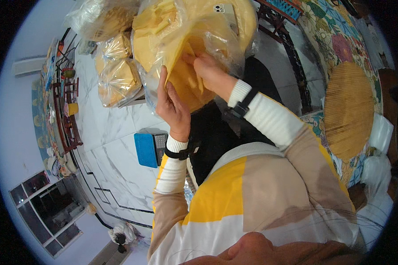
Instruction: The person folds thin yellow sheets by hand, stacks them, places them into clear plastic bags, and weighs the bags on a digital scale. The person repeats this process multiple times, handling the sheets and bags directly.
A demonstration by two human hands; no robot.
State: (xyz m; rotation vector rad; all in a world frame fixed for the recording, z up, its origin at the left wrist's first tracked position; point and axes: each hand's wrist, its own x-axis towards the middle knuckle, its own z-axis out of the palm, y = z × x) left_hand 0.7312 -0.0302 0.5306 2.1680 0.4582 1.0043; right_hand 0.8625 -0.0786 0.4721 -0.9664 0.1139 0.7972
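A large clear plastic bag [151, 90] lies in front of me over my lap, with thin yellow sheets [185, 84] inside and around it. My left hand [173, 108] is at the bag's near left edge. Its index finger stretches up outside the plastic and its thumb lies on the inner side, with the edge between them. Reaching in from the right, my right hand [210, 73] has its fingers closed on a fold of the yellow sheets; the fingertips are partly hidden. A dark band circles each wrist.
Wrapped yellow packs [119, 81] sit left of the bag, below a bigger filled plastic bag [104, 20]. A phone [225, 13] lies on the far plastic. A blue-topped device with a keypad [148, 149] is at lower left. A round wooden board [349, 110] rests on floral cloth at right.
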